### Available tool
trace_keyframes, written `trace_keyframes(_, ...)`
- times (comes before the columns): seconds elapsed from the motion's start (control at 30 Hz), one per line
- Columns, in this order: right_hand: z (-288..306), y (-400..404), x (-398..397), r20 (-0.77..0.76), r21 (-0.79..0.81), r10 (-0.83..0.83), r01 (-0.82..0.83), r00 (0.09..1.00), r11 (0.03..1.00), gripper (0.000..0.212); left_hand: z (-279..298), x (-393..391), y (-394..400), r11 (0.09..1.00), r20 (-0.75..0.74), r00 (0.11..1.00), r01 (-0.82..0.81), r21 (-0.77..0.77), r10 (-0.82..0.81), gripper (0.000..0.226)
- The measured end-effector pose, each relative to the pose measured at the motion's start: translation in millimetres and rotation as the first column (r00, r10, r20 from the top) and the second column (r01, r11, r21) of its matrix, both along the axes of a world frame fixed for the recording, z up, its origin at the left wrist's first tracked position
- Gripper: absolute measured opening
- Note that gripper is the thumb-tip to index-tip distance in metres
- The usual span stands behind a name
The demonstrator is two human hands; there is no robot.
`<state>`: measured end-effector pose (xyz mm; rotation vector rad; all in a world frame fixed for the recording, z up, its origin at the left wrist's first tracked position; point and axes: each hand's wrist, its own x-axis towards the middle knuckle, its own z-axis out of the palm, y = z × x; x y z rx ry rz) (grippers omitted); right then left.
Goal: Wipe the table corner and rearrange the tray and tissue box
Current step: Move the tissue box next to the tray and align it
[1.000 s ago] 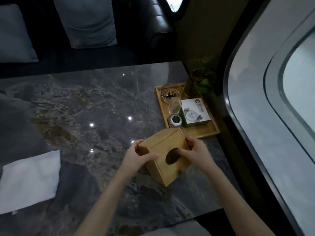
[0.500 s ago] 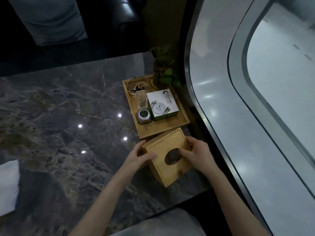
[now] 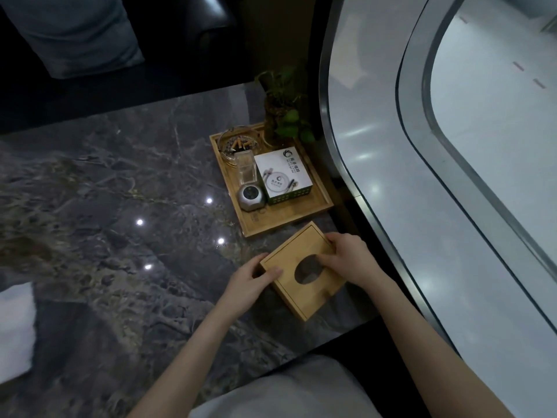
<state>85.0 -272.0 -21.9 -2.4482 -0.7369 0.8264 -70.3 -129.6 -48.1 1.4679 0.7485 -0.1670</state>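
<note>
A wooden tissue box (image 3: 297,292) with an oval opening rests on the dark marble table (image 3: 120,206), near its right front corner. My left hand (image 3: 251,280) grips its left corner and my right hand (image 3: 346,259) holds its right side, thumb at the opening. Just beyond it sits a wooden tray (image 3: 286,220) carrying a glass ashtray (image 3: 238,144), a clear holder (image 3: 246,171), a round silver device (image 3: 250,197), a white box (image 3: 281,175) and a small plant (image 3: 283,113). A white cloth (image 3: 15,330) lies at the table's left edge.
A curved window sill and pane (image 3: 422,176) run along the right of the table. A dark leather sofa with a grey cushion (image 3: 78,34) stands beyond the far edge. My grey-clad lap (image 3: 286,393) is at the near edge.
The tissue box has gone from tilted up to lying flatter on the table, closer to the tray. The view has swung to the right, so the cloth slid toward the left edge.
</note>
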Motion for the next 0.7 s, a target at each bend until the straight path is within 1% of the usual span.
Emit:
trace_keyframes(0.17, -1.8, 2.1, 0.3, -0.030, 0.028, -0.005, 0.006, 1.000, 1.000, 0.026, -2.4, 0.2, -1.9, 0.999, -0.003, 1.000, -0.019, 0.033, 0.019, 0.041)
trace_keyframes(0.3, -5.2, -0.9, -1.8, -0.084, 0.092, -0.044, 0.052, 0.996, 0.994, 0.038, -5.5, -1.4, -2.3, 0.996, 0.004, 1.000, 0.002, 0.084, -0.002, 0.041)
trace_keyframes(0.33, -5.7, -2.3, -2.9, -0.105, 0.105, -0.056, 0.067, 0.993, 0.992, 0.042, -6.8, -1.8, -2.8, 0.992, 0.002, 1.000, 0.011, 0.126, -0.011, 0.045)
trace_keyframes(0.4, -5.9, -6.5, -6.2, -0.133, 0.136, -0.091, 0.109, 0.987, 0.985, 0.050, -7.8, -3.5, -5.9, 0.951, -0.016, 0.999, 0.043, 0.307, -0.040, 0.057)
trace_keyframes(0.47, -4.0, -12.0, -14.9, -0.134, 0.207, -0.148, 0.174, 0.980, 0.963, 0.050, -3.7, -5.7, -12.4, 0.841, -0.005, 0.998, 0.060, 0.538, -0.068, 0.062)
trace_keyframes(0.53, -1.8, -18.4, -29.7, -0.114, 0.329, -0.230, 0.255, 0.967, 0.909, 0.042, 0.8, -8.9, -20.1, 0.672, 0.008, 0.988, 0.097, 0.734, -0.151, 0.065)
trace_keyframes(0.57, -2.7, -21.9, -37.2, -0.072, 0.379, -0.256, 0.264, 0.964, 0.887, 0.040, 2.7, -10.5, -24.1, 0.589, -0.004, 0.978, 0.130, 0.798, -0.210, 0.068)
trace_keyframes(0.6, -4.1, -25.2, -44.5, -0.005, 0.397, -0.258, 0.239, 0.966, 0.886, 0.040, 2.1, -12.8, -27.6, 0.519, -0.033, 0.964, 0.170, 0.837, -0.262, 0.072)
trace_keyframes(0.63, -7.2, -28.6, -51.4, 0.081, 0.383, -0.233, 0.185, 0.969, 0.905, 0.042, 2.1, -15.2, -31.5, 0.467, -0.067, 0.952, 0.208, 0.859, -0.299, 0.075)
trace_keyframes(0.7, -15.3, -34.6, -64.2, 0.244, 0.274, -0.107, 0.037, 0.964, 0.961, 0.051, -1.9, -19.4, -39.3, 0.405, -0.137, 0.932, 0.275, 0.872, -0.336, 0.082)
